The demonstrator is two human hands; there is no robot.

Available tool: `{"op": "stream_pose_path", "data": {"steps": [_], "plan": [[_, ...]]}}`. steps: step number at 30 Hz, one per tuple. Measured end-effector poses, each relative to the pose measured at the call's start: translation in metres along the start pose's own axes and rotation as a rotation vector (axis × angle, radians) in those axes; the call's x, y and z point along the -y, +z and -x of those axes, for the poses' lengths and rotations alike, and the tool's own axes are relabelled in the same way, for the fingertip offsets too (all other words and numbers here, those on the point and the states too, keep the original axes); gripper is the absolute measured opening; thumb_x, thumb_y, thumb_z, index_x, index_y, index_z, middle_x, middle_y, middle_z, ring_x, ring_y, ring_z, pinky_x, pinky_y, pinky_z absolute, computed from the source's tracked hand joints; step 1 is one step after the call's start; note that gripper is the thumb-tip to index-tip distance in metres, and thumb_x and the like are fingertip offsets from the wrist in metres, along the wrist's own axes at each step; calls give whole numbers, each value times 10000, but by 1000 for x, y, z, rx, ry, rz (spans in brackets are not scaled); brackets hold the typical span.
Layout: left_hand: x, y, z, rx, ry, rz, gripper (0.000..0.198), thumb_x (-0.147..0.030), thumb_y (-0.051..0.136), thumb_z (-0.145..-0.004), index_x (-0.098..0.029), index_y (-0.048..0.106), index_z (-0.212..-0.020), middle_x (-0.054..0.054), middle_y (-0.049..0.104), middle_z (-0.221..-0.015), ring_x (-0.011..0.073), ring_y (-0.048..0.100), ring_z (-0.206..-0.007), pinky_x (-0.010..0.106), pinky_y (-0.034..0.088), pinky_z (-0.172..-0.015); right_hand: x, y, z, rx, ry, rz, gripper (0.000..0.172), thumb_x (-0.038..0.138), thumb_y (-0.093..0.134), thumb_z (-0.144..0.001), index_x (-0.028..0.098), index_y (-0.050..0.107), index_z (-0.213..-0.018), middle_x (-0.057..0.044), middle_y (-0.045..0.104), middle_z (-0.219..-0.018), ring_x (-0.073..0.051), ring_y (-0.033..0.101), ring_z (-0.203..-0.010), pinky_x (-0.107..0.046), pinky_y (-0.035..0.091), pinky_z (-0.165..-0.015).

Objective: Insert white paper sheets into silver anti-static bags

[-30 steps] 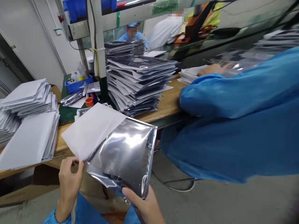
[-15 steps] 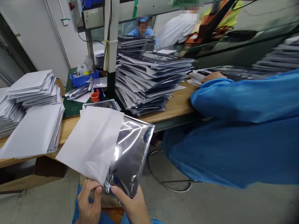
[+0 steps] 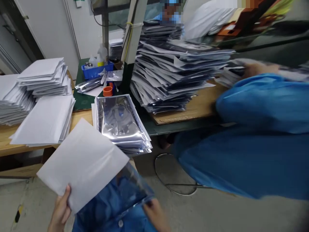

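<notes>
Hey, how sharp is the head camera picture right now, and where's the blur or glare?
Head view: the right side smears with motion blur, worst on the co-worker's blue sleeve and hand. The right hand and its bag are soft too. The white sheet in the left hand is sharper. Glare streaks the silver bags on the table.

No legible text; view probably too blurred.
</notes>
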State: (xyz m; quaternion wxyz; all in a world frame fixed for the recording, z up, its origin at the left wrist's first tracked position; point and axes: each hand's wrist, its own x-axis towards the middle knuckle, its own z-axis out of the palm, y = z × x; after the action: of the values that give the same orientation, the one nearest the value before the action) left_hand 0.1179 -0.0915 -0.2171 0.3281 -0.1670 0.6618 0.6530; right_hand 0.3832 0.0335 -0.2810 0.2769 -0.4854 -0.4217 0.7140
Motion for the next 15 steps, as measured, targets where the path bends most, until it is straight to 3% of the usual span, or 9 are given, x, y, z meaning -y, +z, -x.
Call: {"op": "stream_pose_path", "data": {"steps": [2, 3, 6, 8, 11, 15], "plan": [[6, -20, -22, 13, -8, -132, 524, -187, 709, -821, -123, 539, -1312, 121, 731, -1021, 242, 680, -1014, 370, 491, -1003, 9, -10, -19, -64, -14, -115, 582, 721, 646, -679, 252, 725, -1014, -115, 754, -1112, -316, 656, -1107, -516, 428, -1065], [9, -26, -32, 45, -19, -193, 526, -168, 716, -811, -122, 544, -1306, 126, 728, -1037, 247, 669, -1044, 381, 473, -1021, 11, -11, -28, -52, -13, -179, 621, 723, 634, -692, 240, 703, -1076, -124, 744, -1137, -298, 654, -1119, -494, 432, -1065], [22, -31, -55, 149, -81, -323, 515, -93, 661, -834, -125, 521, -1329, 134, 710, -1099, 247, 649, -1086, 411, 435, -1054, 6, 4, -48, 25, 38, -259, 667, 729, 684, -628, 188, 741, -1012, -142, 784, -989, -289, 712, -973, -454, 527, -923], [30, -29, -65, 175, -121, -359, 509, -83, 594, -877, -114, 471, -1369, 141, 694, -1141, 234, 656, -1072, 409, 430, -1056, -3, 17, -55, 18, 63, -272, 555, 617, 790, -584, 172, 771, -916, -114, 799, -887, -257, 721, -850, -388, 554, -805], [44, -26, -72, 183, -148, -370, 502, -112, 504, -933, -109, 390, -1422, 142, 674, -1186, 206, 663, -1055, 364, 451, -1035, -19, 30, -55, -86, 79, -314, 418, 458, 873, -524, 177, 777, -818, -52, 800, -774, -195, 694, -711, -310, 542, -701], [61, -31, -70, 192, -187, -382, 482, -127, 474, -945, -101, 385, -1419, 148, 691, -1146, 211, 664, -1055, 358, 483, -1000, -39, 31, -41, -238, 146, -418, 423, 431, 897, -453, 199, 740, -769, -4, 782, -699, -159, 679, -639, -272, 540, -646]]}}
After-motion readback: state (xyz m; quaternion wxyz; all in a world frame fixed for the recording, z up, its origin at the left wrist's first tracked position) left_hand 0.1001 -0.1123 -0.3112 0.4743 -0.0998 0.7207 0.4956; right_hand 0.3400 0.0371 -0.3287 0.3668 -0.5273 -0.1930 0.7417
